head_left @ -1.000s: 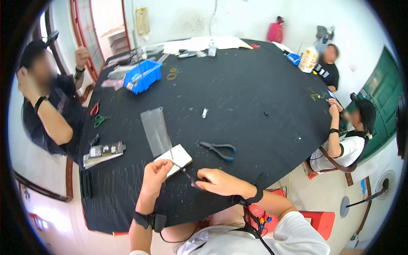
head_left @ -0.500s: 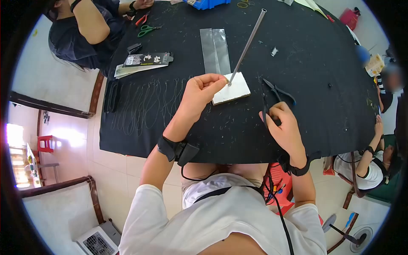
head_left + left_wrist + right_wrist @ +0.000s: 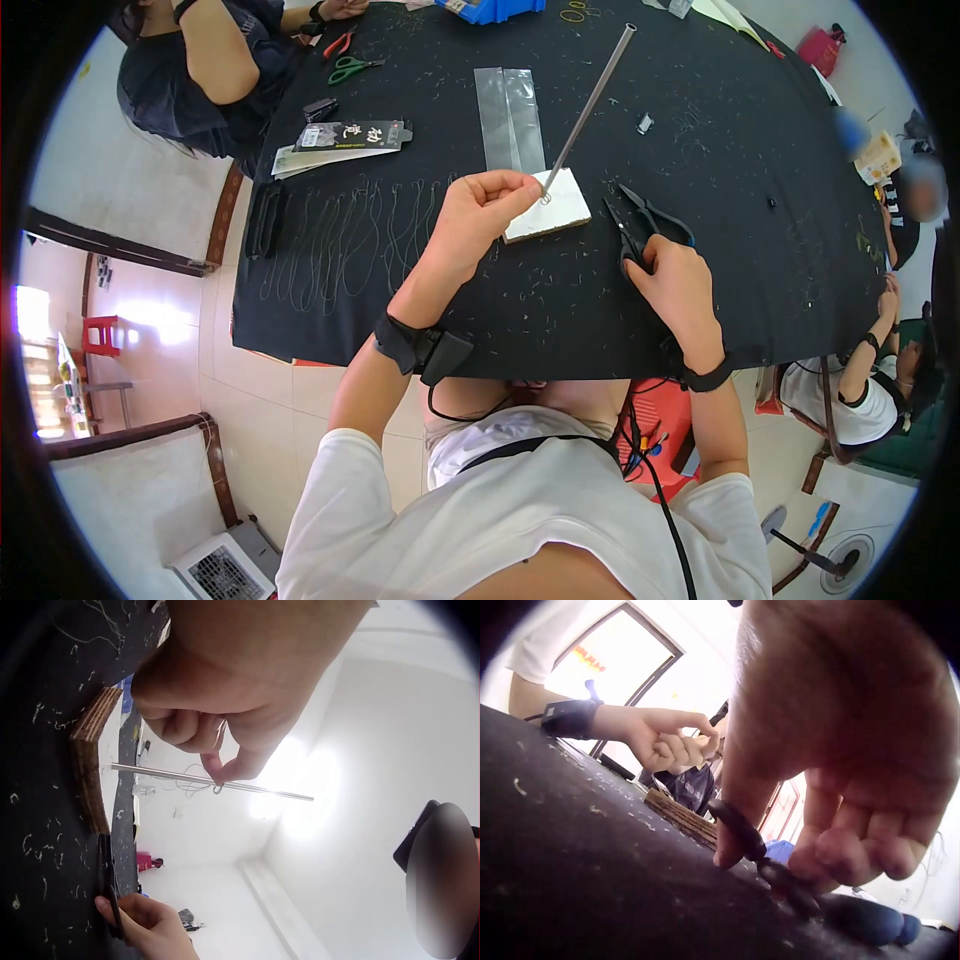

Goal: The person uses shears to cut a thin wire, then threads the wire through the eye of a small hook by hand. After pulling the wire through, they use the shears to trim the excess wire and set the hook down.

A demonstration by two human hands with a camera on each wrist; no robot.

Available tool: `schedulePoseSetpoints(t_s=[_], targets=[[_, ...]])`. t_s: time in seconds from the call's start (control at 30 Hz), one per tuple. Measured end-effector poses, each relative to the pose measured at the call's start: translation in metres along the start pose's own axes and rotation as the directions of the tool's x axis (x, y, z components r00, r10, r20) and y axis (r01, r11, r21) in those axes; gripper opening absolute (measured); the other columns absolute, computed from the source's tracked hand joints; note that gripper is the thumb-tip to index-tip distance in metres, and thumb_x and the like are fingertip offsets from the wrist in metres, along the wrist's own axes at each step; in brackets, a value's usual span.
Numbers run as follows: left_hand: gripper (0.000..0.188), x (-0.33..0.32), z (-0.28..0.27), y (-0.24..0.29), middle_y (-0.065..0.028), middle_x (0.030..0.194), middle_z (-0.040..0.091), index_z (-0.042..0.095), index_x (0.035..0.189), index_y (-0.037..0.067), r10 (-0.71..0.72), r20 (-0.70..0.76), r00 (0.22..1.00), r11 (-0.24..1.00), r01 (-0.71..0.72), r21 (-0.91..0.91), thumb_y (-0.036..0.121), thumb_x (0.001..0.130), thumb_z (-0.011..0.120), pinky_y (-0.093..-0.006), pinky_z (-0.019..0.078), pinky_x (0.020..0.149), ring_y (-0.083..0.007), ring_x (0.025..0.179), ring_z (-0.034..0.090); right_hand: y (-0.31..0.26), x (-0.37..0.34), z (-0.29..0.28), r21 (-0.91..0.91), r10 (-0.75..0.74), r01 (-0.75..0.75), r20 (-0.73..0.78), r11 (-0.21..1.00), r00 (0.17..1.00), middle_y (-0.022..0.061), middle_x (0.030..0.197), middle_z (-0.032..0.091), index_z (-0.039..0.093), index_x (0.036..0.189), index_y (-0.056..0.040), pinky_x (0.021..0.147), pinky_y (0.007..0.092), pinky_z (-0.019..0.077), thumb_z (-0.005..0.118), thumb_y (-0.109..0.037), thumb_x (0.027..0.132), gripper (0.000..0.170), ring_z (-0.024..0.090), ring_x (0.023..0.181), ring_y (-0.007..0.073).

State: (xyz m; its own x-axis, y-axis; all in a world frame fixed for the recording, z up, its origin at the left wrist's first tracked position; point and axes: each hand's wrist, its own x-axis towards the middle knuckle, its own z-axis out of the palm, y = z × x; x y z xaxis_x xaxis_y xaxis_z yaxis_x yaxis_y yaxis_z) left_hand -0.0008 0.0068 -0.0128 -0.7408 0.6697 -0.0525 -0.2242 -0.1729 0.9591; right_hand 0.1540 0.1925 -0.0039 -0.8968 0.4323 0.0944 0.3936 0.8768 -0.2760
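In the head view a slim metal rod (image 3: 590, 108) stands up from a white-topped wooden board (image 3: 566, 207). Beside the rod, my left hand (image 3: 475, 220) pinches a thin wire between thumb and forefinger; its small loop (image 3: 217, 789) shows at the fingertips in the left wrist view. My right hand (image 3: 680, 290) is low over the black cloth, thumb and fingers at the handles of black scissors (image 3: 620, 228), whose blades point away from me. Close by lie pliers (image 3: 652, 210) with blue-ended handles, partly behind the hand.
Clear plastic strips (image 3: 507, 120) lie behind the board. Several thin looped strands (image 3: 345, 235) spread over the cloth at left, near a black package (image 3: 350, 136). Green scissors (image 3: 352, 68) and a blue bin (image 3: 490, 10) are farther off. Other people sit around the table.
The view has tipped downward. My right hand has drawn the scissors away from my left hand and lowered them beside the pliers. My left hand still pinches the wire by the rod.
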Motion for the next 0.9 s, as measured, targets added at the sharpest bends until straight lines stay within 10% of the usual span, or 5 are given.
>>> schedulePoseSetpoints(t_s=[0.3, 0.5, 0.9], targets=[[0.016, 0.000, 0.000, -0.002, 0.0058, 0.065, 0.053, 0.064, 0.091, 0.000, 0.008, 0.016, 1.000, 0.999, -0.009, 0.054, 0.014, 0.083, 0.061, -0.0162, 0.0169, 0.042, 0.0029, 0.048, 0.030, -0.004, 0.003, -0.005, 0.025, -0.001, -0.002, 0.099, 1.000, 0.995, 0.0143, 0.064, 0.059, 0.057, 0.069, -0.0022, 0.055, 0.0369, 0.0458, 0.068, -0.020, 0.073, 0.021, 0.060, 0.062, 0.0303], [0.017, -0.001, 0.002, -0.004, 0.0034, 0.071, 0.058, 0.064, 0.091, 0.000, 0.002, 0.036, 0.999, 0.998, -0.005, 0.069, 0.015, 0.083, 0.062, -0.0156, 0.0192, 0.042, 0.0028, 0.050, 0.033, -0.049, 0.006, -0.016, 0.650, -0.158, 0.215, -0.146, 0.729, 0.977, 0.0048, 0.065, 0.055, 0.059, 0.080, 0.0002, 0.051, 0.0212, 0.0398, 0.062, -0.001, 0.075, 0.006, 0.050, 0.054, 0.0094], [0.016, -0.004, 0.004, -0.003, 0.0029, 0.072, 0.058, 0.064, 0.088, 0.002, 0.012, 0.104, 0.994, 0.999, -0.017, 0.041, 0.016, 0.082, 0.062, -0.0138, 0.0263, 0.047, 0.0019, 0.058, 0.044, -0.072, 0.017, 0.000, 0.632, -0.168, 0.309, -0.274, 0.711, 0.947, 0.0043, 0.064, 0.056, 0.060, 0.078, -0.0022, 0.050, 0.0229, 0.0395, 0.067, -0.007, 0.072, 0.010, 0.051, 0.054, 0.0115]])
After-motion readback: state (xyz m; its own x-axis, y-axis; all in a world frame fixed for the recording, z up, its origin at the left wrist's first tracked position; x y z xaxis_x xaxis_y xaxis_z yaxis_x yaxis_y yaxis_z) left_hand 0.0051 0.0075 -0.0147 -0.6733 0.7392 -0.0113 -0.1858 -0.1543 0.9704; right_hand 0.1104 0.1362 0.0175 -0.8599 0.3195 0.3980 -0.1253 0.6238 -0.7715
